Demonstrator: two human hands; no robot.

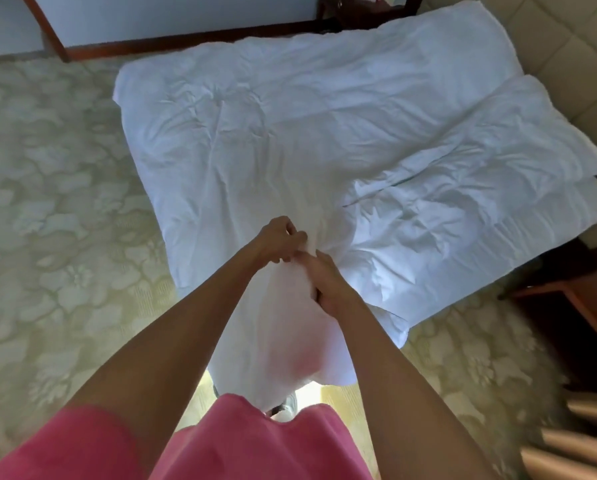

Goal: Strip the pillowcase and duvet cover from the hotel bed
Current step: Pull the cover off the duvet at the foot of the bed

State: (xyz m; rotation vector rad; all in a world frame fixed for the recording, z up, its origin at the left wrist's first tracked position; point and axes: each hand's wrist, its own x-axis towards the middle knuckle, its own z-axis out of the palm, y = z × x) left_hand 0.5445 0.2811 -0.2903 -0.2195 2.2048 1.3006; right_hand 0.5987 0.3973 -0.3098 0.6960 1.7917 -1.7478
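The duvet cover (325, 133) lies spread over the floral mattress (65, 202), filling the view from centre out to two o'clock, with its near end gathered up toward the person. The left hand (279, 240) pinches a bunch of this white cloth with curled fingers; the right hand (328, 282), touching it at five o'clock, clamps the same gathered fold. The likely trouble: pulling the bunch hard may drag the filling along inside, or the thin cloth may slip from the pinch. The fabric looks light, matte and heavily creased, thin enough where it is lifted for pink to show through. A padded, puffy fold lies at three o'clock. At six o'clock, a pink garment (238, 445).
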